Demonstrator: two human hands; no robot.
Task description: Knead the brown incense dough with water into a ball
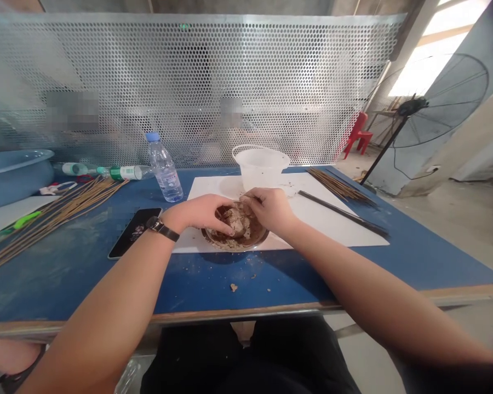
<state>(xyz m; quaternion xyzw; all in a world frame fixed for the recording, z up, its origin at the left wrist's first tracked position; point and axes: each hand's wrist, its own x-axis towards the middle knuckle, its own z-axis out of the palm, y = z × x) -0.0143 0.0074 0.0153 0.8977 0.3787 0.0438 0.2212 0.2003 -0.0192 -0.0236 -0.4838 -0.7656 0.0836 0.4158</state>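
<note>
A round bowl stands at the white board's front edge, its inside smeared with brown crumbs and paste. In it lies a lumpy, brownish dough-like clump. My left hand, with a watch on the wrist, curves round the clump's left side, thumb along its near face. From the right, my right hand reaches over the rim with fingers bent in a pinch at the clump's upper right part. The fingertips of both hands are partly hidden.
Behind the bowl stands a white translucent bucket. A water bottle and phone are left; thin brown sticks lie farther left. A black strip and more sticks lie right. A perforated metal screen closes the back.
</note>
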